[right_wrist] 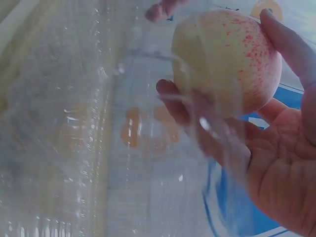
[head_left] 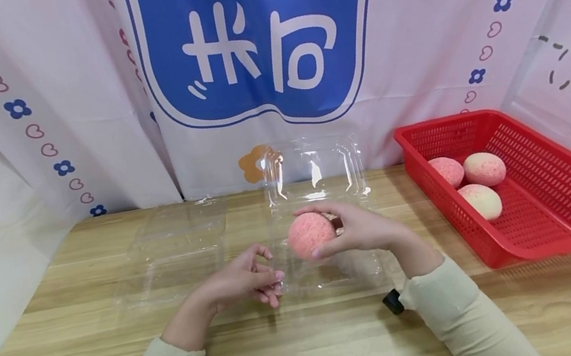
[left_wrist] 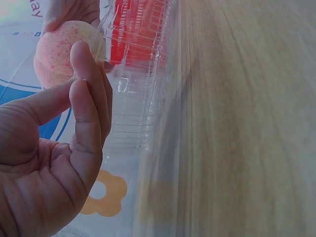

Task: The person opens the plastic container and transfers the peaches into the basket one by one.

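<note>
My right hand (head_left: 359, 227) grips a pink-speckled peach (head_left: 311, 235) over the base of an open clear plastic box (head_left: 359, 266). Fingers and thumb lie round the sides of the peach (right_wrist: 222, 59), whose cream side shows in the right wrist view. At the near left edge of that box, my left hand (head_left: 243, 279) has its fingers curled, thumb and fingertips pinching at the rim. The box's clear lid (head_left: 312, 170) stands raised at the back, against the cloth. In the left wrist view the left fingers (left_wrist: 86, 113) partly cover the peach.
A second open clear box (head_left: 175, 265) lies on the wooden table (head_left: 325, 347) to the left. On the right stands a red plastic basket (head_left: 554, 190) with a pink peach (head_left: 449, 171) and two paler peaches (head_left: 481, 202). A printed cloth (head_left: 407, 57) hangs behind.
</note>
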Demonstrator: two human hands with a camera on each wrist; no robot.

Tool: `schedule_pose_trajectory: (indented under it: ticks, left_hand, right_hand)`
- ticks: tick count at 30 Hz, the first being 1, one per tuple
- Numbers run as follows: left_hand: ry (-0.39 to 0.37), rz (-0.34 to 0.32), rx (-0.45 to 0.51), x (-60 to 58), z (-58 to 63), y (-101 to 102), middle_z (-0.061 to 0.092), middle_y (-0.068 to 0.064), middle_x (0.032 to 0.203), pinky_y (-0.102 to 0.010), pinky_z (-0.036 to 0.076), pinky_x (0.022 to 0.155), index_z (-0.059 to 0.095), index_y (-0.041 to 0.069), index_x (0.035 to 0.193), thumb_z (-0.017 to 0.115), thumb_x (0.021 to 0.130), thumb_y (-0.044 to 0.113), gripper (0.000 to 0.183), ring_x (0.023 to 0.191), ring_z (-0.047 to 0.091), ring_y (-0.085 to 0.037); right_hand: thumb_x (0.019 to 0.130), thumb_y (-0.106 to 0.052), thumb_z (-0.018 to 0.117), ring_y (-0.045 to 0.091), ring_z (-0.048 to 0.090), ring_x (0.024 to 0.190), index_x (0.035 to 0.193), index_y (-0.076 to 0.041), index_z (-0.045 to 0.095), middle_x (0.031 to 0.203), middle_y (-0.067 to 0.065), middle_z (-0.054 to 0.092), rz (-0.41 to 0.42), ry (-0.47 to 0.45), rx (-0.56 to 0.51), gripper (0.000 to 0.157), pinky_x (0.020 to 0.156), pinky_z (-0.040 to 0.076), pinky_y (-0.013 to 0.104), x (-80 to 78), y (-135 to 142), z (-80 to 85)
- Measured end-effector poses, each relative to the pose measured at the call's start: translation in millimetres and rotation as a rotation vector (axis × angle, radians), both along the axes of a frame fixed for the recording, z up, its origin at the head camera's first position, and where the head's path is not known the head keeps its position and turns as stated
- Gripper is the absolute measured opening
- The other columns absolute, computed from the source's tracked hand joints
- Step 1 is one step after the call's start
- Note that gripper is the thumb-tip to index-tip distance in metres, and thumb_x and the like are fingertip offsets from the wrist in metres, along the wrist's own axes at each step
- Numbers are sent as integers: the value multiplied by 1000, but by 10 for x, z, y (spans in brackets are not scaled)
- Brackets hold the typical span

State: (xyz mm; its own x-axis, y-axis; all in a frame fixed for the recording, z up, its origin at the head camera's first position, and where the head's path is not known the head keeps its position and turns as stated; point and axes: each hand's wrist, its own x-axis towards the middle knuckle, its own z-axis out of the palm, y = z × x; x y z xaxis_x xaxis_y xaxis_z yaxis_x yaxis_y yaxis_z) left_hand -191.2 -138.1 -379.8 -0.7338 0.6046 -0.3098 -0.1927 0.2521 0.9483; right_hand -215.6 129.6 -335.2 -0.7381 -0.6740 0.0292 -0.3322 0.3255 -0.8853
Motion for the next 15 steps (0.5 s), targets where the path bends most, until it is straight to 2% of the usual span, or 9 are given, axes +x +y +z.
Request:
schedule_pose_trajectory:
  ticks: [9,15]
  left_hand:
    - [13,2,3,6,18,-24,68,-7,77,-22,57,62,25,-6,126,57,99,6,44,62,69,-13]
    - [17,-4,1,28,21,-17,68,-8,77,-22,56,62,25,-7,127,57,98,6,45,62,68,-13]
  right_hand:
    - [81,-6,80,30,65,109,144,-16,48,139,12,52,-57,-24,-48,72,85,61,40,-6,121,118]
    - [81,-6,80,32,64,111,146,-13,47,140,15,51,-91,-16,-59,73,82,62,40,16,233,222]
